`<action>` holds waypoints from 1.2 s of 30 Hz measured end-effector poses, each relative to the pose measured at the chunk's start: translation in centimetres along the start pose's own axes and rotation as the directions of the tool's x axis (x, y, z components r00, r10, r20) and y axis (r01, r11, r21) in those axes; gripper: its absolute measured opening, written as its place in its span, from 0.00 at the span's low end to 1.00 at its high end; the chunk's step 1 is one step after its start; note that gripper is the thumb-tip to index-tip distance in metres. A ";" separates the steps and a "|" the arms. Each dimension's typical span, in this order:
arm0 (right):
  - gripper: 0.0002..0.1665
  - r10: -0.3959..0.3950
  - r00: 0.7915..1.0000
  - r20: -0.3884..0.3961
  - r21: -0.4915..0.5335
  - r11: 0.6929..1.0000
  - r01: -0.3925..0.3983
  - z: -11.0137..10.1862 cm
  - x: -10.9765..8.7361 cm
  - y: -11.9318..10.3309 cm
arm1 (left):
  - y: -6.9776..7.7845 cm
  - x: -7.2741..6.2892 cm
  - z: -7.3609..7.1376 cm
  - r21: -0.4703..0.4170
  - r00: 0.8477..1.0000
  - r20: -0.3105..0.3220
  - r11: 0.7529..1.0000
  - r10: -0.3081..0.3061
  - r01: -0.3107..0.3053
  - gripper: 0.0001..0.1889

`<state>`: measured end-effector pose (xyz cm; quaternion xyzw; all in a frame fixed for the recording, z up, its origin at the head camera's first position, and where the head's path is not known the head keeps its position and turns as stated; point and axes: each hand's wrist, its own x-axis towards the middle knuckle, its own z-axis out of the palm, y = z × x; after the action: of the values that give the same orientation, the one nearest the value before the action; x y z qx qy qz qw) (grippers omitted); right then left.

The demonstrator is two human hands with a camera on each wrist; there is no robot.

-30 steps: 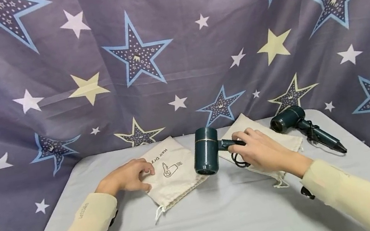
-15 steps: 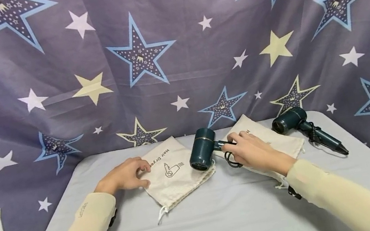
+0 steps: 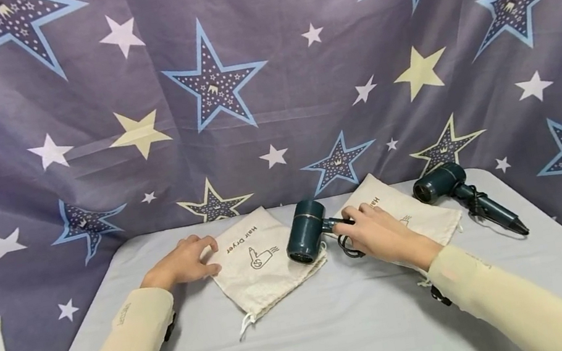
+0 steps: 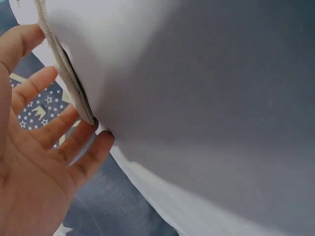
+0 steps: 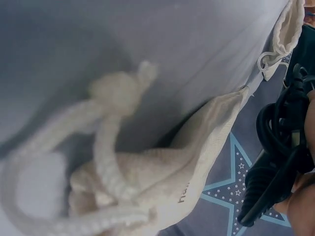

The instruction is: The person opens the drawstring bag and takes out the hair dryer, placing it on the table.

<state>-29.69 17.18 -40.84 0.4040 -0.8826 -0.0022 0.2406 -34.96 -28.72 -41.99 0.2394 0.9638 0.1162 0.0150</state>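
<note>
My right hand grips the handle of a dark green hair dryer, its barrel tilted over the right part of a cream drawstring bag. In the right wrist view the dryer's black cord is bundled against the handle. My left hand is at that bag's left edge, fingers spread and loosely bent. The left wrist view has the fingertips by the bag's edge; whether they touch it I cannot tell. "Hair Dryer" and a dryer drawing are printed on the bag.
A second cream drawstring bag lies partly under my right hand and forearm. Beyond it, at the right, rests another dark green hair dryer with its cord tied. A star-patterned curtain hangs behind the grey-covered table.
My right hand has brought the hair dryer leftward and tilted it over the left bag. My left hand has drawn back slightly to the left, to the bag's edge.
</note>
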 end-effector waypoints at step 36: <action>0.18 0.046 0.997 0.062 0.011 0.999 -0.046 0.3 0.2 -0.7 | -2.9 -2.7 -1.7 0.370 0.991 -0.129 0.929 0.032 0.018 0.07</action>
<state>-29.42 16.47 -41.14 0.3848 -0.8986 -0.0038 0.2107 -34.07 -32.86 -41.13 0.2332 0.9664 -0.0522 -0.0951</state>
